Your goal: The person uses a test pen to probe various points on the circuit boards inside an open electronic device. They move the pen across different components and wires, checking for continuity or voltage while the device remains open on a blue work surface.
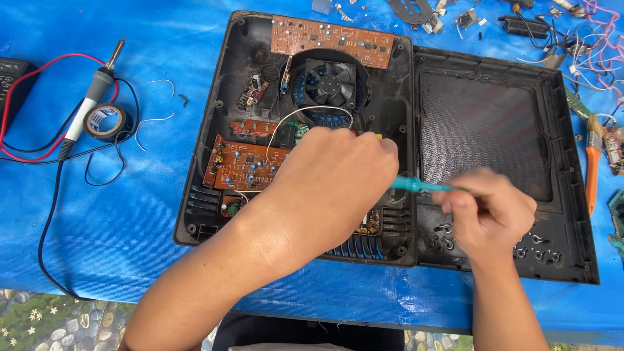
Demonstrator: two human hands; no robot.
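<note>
An opened black appliance housing [214,117] lies on a blue tarp, with brown circuit boards [244,164] and a black fan [330,81] inside. My left hand [335,185] rests inside the housing over the lower right boards, fingers curled near the right wall; what it touches is hidden. My right hand [487,211] is closed around a teal-handled screwdriver [419,186] that points left toward my left fingertips. The removed black cover [484,133] lies right beside the housing, under my right hand, with several screws [445,229] on its lower edge.
A soldering iron [88,104], a tape roll [104,121], red and black leads and a meter corner [13,78] lie at the left. Orange-handled pliers [591,175] and loose parts and wires [585,39] crowd the right and far edges. The tarp's near edge overhangs pebbled ground.
</note>
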